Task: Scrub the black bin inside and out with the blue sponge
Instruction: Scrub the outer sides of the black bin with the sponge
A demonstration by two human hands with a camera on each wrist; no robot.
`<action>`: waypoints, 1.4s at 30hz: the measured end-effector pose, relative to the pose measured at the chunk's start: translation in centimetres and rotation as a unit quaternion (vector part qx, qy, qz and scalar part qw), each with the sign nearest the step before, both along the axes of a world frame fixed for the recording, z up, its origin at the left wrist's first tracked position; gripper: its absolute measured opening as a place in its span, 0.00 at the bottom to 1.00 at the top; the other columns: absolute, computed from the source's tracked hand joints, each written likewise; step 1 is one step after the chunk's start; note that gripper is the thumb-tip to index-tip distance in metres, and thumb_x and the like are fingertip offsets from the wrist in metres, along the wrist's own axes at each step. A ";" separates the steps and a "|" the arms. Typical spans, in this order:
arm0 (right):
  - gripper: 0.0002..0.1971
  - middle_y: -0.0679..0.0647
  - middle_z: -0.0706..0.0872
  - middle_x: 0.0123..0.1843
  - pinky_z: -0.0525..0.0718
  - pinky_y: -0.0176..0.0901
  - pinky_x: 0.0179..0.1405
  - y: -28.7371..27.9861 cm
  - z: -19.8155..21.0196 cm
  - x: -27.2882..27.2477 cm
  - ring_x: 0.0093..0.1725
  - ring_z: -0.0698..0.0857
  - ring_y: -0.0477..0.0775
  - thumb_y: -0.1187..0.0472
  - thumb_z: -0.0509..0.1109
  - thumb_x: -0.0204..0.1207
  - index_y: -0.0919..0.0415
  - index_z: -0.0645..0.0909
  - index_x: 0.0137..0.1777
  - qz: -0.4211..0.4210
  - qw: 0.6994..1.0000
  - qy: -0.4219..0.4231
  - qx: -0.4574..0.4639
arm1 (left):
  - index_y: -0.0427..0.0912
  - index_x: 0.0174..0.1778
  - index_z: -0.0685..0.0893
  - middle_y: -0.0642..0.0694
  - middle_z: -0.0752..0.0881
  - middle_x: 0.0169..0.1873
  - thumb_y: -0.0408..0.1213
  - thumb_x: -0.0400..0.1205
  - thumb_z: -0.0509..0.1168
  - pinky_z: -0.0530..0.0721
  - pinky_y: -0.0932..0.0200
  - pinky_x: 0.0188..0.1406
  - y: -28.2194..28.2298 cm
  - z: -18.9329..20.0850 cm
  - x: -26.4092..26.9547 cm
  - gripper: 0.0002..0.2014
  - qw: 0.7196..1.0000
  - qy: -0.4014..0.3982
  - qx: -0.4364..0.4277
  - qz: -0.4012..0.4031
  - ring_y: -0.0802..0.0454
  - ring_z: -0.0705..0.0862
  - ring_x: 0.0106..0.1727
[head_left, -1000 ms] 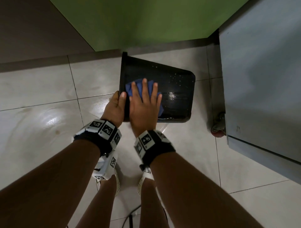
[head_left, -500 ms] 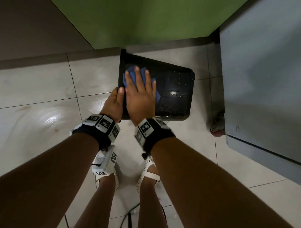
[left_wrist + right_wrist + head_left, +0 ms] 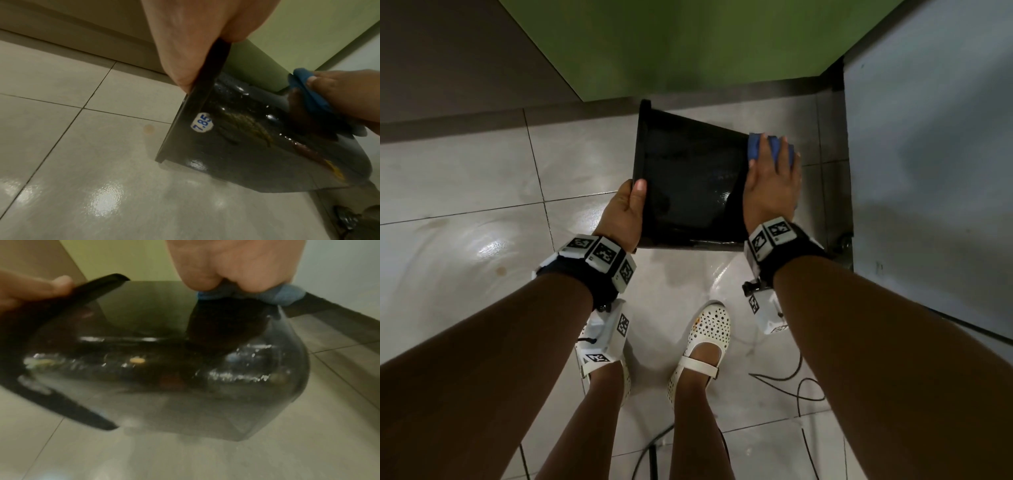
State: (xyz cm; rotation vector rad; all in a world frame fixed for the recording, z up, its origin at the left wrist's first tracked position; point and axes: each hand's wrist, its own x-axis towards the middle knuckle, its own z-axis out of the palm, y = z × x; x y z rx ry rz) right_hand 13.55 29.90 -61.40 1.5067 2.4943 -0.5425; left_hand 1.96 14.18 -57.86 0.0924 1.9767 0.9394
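Note:
The black bin (image 3: 688, 185) lies on its side just above the tiled floor, with its rim to the left and its base to the right. My left hand (image 3: 625, 209) grips the rim, thumb on the outside; the left wrist view shows the rim pinched in that hand (image 3: 195, 40), near a price sticker (image 3: 202, 124). My right hand (image 3: 774, 181) holds the blue sponge (image 3: 755, 145) against the far right corner of the bin's wet outer wall (image 3: 164, 369), by the base. Its fingers curl over the sponge (image 3: 287, 293). The inside of the bin is hidden.
A grey cabinet (image 3: 928, 137) stands close on the right, with a caster wheel (image 3: 842, 243) near the bin's base. A green wall (image 3: 688, 44) rises behind. My feet in white shoes (image 3: 705, 339) and black cables (image 3: 801, 387) are on the wet floor below.
My right hand has slid the sponge from the bin's left part, near the rim, across to its right end. The left hand has kept its hold on the rim.

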 end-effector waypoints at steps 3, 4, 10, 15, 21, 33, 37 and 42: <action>0.24 0.61 0.52 0.84 0.63 0.58 0.80 1.5 0.3 -0.4 0.81 0.60 0.65 0.54 0.48 0.87 0.52 0.53 0.82 -0.094 0.993 0.039 -0.066 | 0.42 0.63 0.75 0.47 0.79 0.49 0.48 0.86 0.45 0.77 0.51 0.51 0.3 0.2 0.1 0.20 1.000 -0.001 0.010 0.018 0.47 0.78 0.49; 0.24 0.61 0.52 0.84 0.67 0.59 0.78 1.9 0.5 -0.6 0.80 0.62 0.65 0.54 0.48 0.87 0.52 0.53 0.82 -0.139 0.984 0.058 -0.091 | 0.42 0.63 0.75 0.47 0.79 0.49 0.48 0.86 0.45 0.78 0.50 0.53 0.4 0.1 0.1 0.20 1.000 0.005 0.009 0.021 0.46 0.78 0.50; 0.26 0.60 0.49 0.85 0.51 0.62 0.80 -3.3 0.3 -2.0 0.82 0.51 0.68 0.49 0.47 0.86 0.49 0.49 0.83 -0.177 0.984 0.001 -0.013 | 0.43 0.64 0.75 0.43 0.81 0.52 0.50 0.86 0.45 0.80 0.41 0.56 -0.1 -0.7 0.4 0.21 1.000 0.013 -0.011 0.023 0.40 0.80 0.55; 0.25 0.63 0.63 0.81 0.61 0.68 0.74 -12.6 -0.1 -1.5 0.79 0.63 0.70 0.48 0.46 0.82 0.51 0.58 0.79 0.048 0.998 0.027 0.031 | 0.41 0.60 0.76 0.44 0.80 0.48 0.48 0.86 0.46 0.80 0.48 0.52 0.1 -0.7 0.5 0.19 0.999 0.018 -0.011 0.040 0.44 0.80 0.48; 0.25 0.62 0.68 0.78 0.56 0.67 0.71 -11.8 -0.4 2.0 0.78 0.62 0.67 0.52 0.53 0.77 0.51 0.64 0.76 0.218 0.973 0.068 -0.021 | 0.41 0.65 0.75 0.46 0.79 0.50 0.47 0.86 0.47 0.78 0.55 0.53 0.1 -0.6 0.3 0.19 0.999 0.016 0.000 0.050 0.47 0.79 0.51; 0.26 0.60 0.55 0.84 0.59 0.56 0.81 -2.4 0.6 3.2 0.82 0.57 0.63 0.54 0.48 0.87 0.55 0.48 0.83 -0.280 0.946 0.090 -0.138 | 0.47 0.62 0.74 0.42 0.81 0.51 0.59 0.83 0.44 0.83 0.52 0.28 -0.5 -1.0 -0.3 0.24 0.999 -0.030 -0.029 -0.010 0.41 0.82 0.42; 0.28 0.60 0.43 0.85 0.48 0.66 0.81 -5.9 1.0 -0.3 0.83 0.45 0.69 0.49 0.47 0.86 0.50 0.44 0.83 -0.228 0.970 -0.026 -0.077 | 0.46 0.58 0.77 0.42 0.82 0.48 0.58 0.83 0.46 0.78 0.60 0.26 -0.6 -1.3 -0.4 0.23 0.999 -0.029 -0.024 0.002 0.41 0.82 0.42; 0.28 0.63 0.59 0.83 0.58 0.71 0.75 -12.5 1.2 -3.9 0.80 0.57 0.73 0.49 0.43 0.80 0.53 0.59 0.81 0.050 0.998 0.023 -0.010 | 0.47 0.48 0.77 0.51 0.81 0.34 0.52 0.85 0.46 0.77 0.68 0.17 -0.7 -1.5 -0.7 0.18 1.000 -0.009 -0.007 -0.017 0.61 0.80 0.27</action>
